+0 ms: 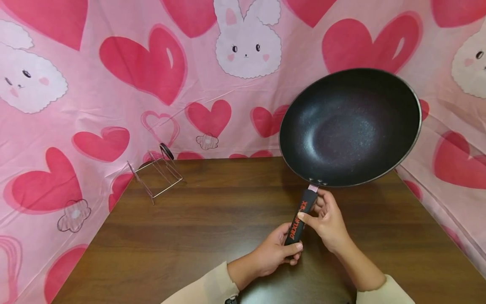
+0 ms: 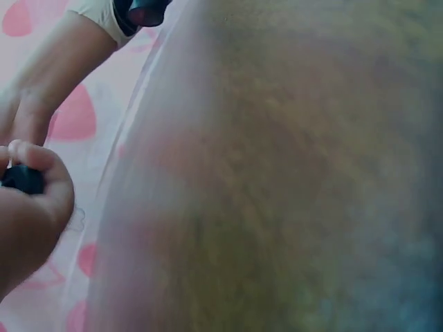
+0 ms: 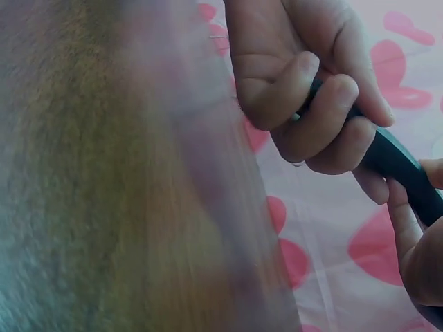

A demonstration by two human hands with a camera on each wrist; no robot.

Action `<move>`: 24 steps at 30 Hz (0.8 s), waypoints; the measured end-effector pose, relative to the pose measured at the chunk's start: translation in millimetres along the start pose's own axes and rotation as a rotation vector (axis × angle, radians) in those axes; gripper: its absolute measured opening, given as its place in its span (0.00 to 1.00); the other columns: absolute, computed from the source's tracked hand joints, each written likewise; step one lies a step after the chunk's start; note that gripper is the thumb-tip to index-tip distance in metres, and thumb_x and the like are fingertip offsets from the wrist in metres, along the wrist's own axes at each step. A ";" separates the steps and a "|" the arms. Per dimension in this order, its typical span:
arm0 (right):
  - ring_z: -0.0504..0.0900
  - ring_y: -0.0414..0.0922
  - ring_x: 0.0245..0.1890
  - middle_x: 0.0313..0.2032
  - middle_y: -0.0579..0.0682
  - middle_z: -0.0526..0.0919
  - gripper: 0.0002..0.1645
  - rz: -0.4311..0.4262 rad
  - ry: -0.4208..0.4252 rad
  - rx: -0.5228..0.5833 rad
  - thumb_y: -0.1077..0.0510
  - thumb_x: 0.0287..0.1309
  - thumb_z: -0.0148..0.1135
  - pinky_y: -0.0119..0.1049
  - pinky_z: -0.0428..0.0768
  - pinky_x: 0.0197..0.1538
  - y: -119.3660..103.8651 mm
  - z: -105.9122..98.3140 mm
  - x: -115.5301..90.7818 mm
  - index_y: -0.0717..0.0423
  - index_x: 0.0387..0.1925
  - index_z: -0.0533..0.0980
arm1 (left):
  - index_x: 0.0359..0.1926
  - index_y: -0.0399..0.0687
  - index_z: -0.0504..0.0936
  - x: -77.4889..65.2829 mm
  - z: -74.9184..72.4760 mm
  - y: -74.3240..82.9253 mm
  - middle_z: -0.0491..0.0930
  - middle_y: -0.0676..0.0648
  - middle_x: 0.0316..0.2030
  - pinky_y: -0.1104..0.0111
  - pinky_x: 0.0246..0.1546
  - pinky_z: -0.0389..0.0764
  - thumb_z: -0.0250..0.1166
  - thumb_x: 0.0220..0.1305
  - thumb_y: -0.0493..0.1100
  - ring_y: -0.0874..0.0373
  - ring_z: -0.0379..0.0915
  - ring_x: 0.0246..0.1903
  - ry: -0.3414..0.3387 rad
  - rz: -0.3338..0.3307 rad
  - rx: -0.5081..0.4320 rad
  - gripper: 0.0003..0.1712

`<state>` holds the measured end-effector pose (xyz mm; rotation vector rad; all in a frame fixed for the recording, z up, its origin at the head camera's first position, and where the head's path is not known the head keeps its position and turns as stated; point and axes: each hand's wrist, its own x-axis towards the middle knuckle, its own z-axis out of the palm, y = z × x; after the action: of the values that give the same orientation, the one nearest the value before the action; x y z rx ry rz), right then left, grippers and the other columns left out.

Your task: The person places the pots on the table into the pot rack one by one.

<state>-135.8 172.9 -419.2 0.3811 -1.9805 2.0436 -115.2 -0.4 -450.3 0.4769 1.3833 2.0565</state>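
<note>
A black wok [image 1: 353, 135] with a pale rim is held up above the table, its dark inside facing me. Orange letters run along its black handle [image 1: 309, 197]. My left hand [image 1: 271, 253] grips the handle's lower end, thumb across it. Higher up, close to the rivets, my right hand [image 1: 330, 223] pinches the handle with the thumb on the front and fingers behind. Curled fingers of the left hand [image 3: 325, 117] show round the handle [image 3: 394, 155] in the right wrist view. The left wrist view catches only a bit of the black handle [image 2: 24, 180].
On the table's [image 1: 190, 245] far left stands a thin metal wire rack [image 1: 157, 179], with a round black piece [image 1: 166, 151] at its upper end. A pink cloth [image 1: 250, 93] with hearts and rabbits hangs behind the table and along its sides.
</note>
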 end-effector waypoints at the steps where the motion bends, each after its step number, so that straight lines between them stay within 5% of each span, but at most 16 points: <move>1: 0.80 0.39 0.39 0.42 0.57 0.81 0.40 0.003 0.003 -0.011 0.81 0.45 0.66 0.27 0.79 0.40 0.4 0.4 -0.4 0.71 0.59 0.59 | 0.64 0.36 0.62 0.1 0.1 0.0 0.75 0.48 0.31 0.72 0.25 0.75 0.56 0.68 0.27 0.62 0.71 0.24 0.013 0.010 0.013 0.25; 7: 0.80 0.39 0.41 0.46 0.62 0.79 0.41 0.014 0.006 -0.069 0.79 0.45 0.67 0.27 0.76 0.46 0.9 3.7 0.2 0.69 0.61 0.59 | 0.65 0.45 0.56 -1.2 2.2 0.7 0.73 0.47 0.33 0.71 0.27 0.73 0.55 0.67 0.25 0.60 0.68 0.25 0.059 0.097 0.043 0.30; 16: 0.82 0.42 0.47 0.50 0.54 0.81 0.41 -0.015 -0.098 0.057 0.80 0.46 0.66 0.32 0.81 0.45 -3.8 4.2 6.4 0.69 0.61 0.59 | 0.64 0.50 0.51 -7.5 -0.7 5.6 0.68 0.48 0.33 0.71 0.26 0.69 0.53 0.70 0.28 0.60 0.63 0.23 -0.029 0.139 -0.044 0.29; 19: 0.82 0.45 0.50 0.53 0.57 0.80 0.40 -0.048 -0.166 0.135 0.80 0.48 0.65 0.36 0.82 0.48 -2.8 3.1 7.6 0.69 0.62 0.58 | 0.63 0.50 0.49 -11.3 0.1 6.6 0.67 0.49 0.33 0.72 0.26 0.68 0.52 0.71 0.29 0.60 0.63 0.22 -0.062 0.139 -0.070 0.29; 24: 0.80 0.55 0.53 0.58 0.65 0.74 0.33 -0.076 -0.313 0.428 0.82 0.57 0.53 0.49 0.78 0.55 2.2 2.0 8.3 0.68 0.62 0.55 | 0.63 0.49 0.46 -17.3 -0.2 3.8 0.66 0.49 0.34 0.72 0.27 0.67 0.51 0.71 0.29 0.61 0.63 0.23 -0.114 0.151 -0.102 0.29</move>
<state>-144.4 170.9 -418.1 0.8978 -1.6283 2.4750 -103.4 -13.0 -446.3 0.6611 1.2021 2.1720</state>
